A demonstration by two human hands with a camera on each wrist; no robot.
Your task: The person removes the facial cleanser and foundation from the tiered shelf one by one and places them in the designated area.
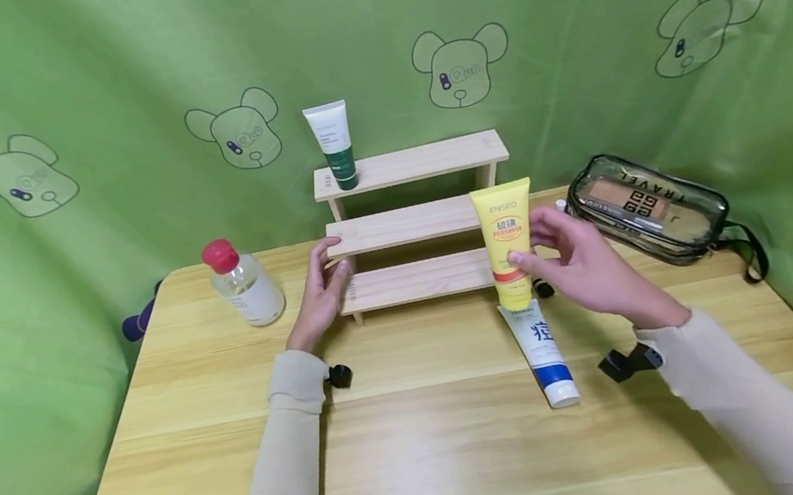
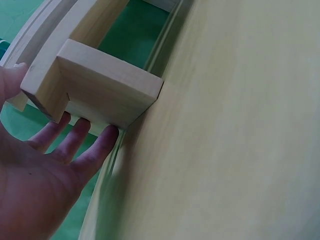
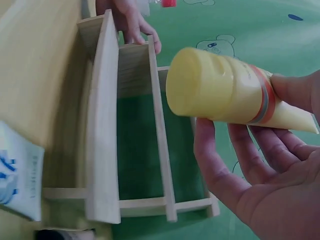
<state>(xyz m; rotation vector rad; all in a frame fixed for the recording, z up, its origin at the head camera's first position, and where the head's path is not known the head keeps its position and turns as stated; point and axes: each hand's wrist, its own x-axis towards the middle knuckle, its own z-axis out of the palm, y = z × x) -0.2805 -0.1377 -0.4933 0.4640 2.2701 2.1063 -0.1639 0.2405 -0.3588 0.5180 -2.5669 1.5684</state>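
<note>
My right hand (image 1: 579,265) pinches a yellow squeeze tube (image 1: 505,222) between thumb and fingers, cap end down, in front of the right end of a three-step wooden shelf (image 1: 409,225). In the right wrist view the tube's cap (image 3: 192,85) points toward the shelf. My left hand (image 1: 316,294) is at the shelf's left end, its fingertips (image 2: 107,135) against the side panel. A white and blue tube (image 1: 539,350) lies on the table below the yellow one. On the top step, at the left, stands a white and green tube (image 1: 335,143).
Left of the shelf stands a clear bottle (image 1: 249,290) with a red cap. A clear travel pouch (image 1: 648,208) with black trim lies at the right of the wooden table (image 1: 422,459). Behind hangs a green curtain (image 1: 365,53) with bear-like drawings.
</note>
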